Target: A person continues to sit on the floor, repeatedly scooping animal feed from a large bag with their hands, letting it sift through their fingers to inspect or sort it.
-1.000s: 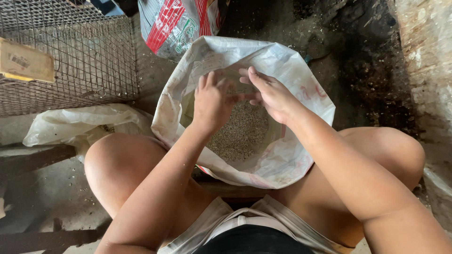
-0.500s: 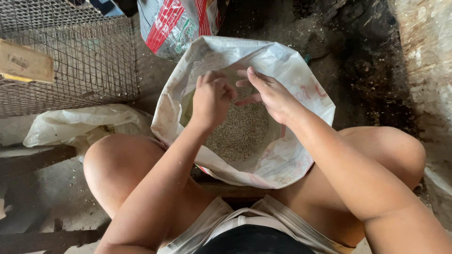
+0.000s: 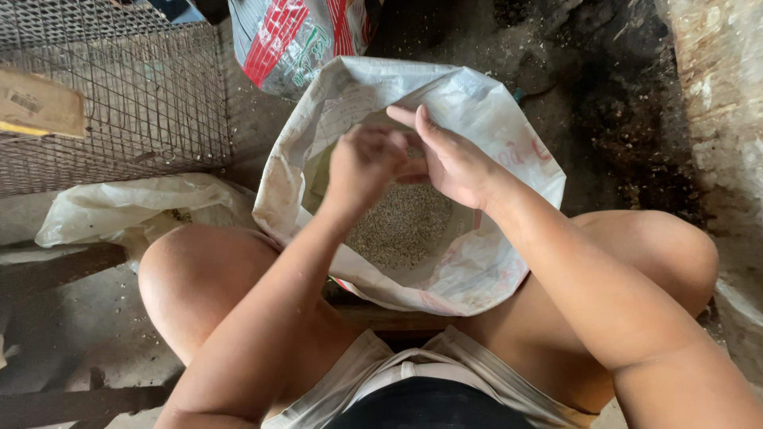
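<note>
Nearest the camera, the two bare knees (image 3: 199, 278) are being held apart, and a white woven sack (image 3: 469, 270) is being kept open between them on the floor.

Over the sack's mouth the hands are being brought together. Compared with a second ago, the left hand (image 3: 364, 163) is being curled more tightly and is being pressed closer to the right hand (image 3: 453, 163), so that the two are now touching above the grain. That closing-in is being read as a pinch or rub of something small between them (what exactly cannot be told, since the fingertips are hidden behind one another). The left hand is being held half-closed, fingers bent inward; whether anything is gripped in it cannot be told. The right hand is being kept mostly flat and open, fingers pointing left, with nothing visibly clasped.

Below the hands, the grain (image 3: 401, 226) is being seen as a pale grey-tan bed of fine, even kernels, filling the bottom of the sack, whose rim is being rolled down and is looking stained and creased.

Further off, a crumpled plastic bag (image 3: 135, 208) is lying to the left, a wire cage (image 3: 119, 95) is standing behind it, and a printed red-and-white sack (image 3: 294, 40) is leaning at the top.
</note>
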